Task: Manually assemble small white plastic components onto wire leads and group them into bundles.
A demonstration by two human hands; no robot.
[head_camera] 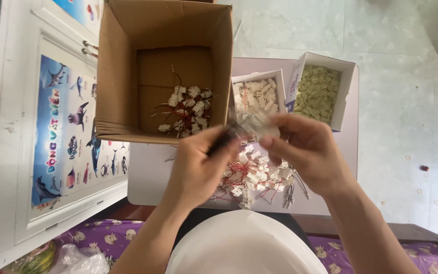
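Both forearms bare, raised in front of my view, converging toward centre. Left hand [198, 162] back toward camera, fingers curled, thumb and forefinger pinched. Right hand [305, 149] opposite, wrist bent inward, fingertips [269, 143] pinched, nearly meeting the left's.

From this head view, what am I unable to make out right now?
- The piece held between left hand and right hand: motion blur smears its shape.
- Pile of white connectors with red wires: partly covered by both hands.
- Cardboard box: top cut off by the frame edge.
- Box of pale pieces: too small to identify.
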